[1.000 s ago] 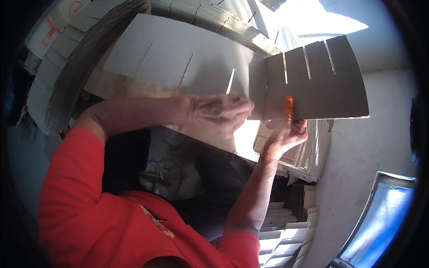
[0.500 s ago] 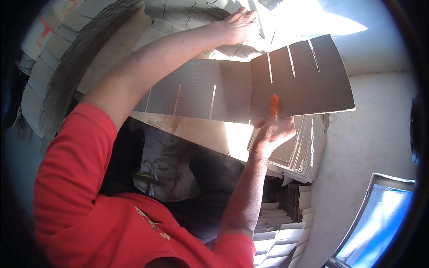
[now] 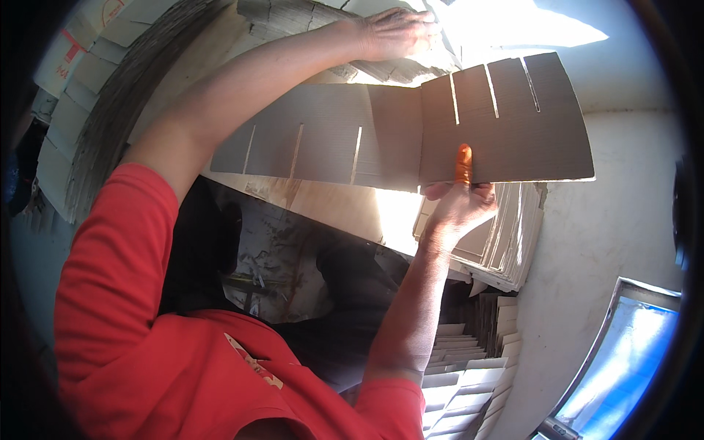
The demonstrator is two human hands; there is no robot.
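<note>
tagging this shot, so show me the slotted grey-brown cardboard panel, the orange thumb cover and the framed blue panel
Slotted grey-brown cardboard panel point(image 3: 513, 133), head view: plain area below its slots.
Orange thumb cover point(image 3: 463, 163), head view: middle of its length.
Framed blue panel point(image 3: 623, 367), head view: middle of its face.

Your left forearm covers part of the slotted cardboard toward ten o'clock; your right hand's fingertips hide behind its six-o'clock edge.
</note>
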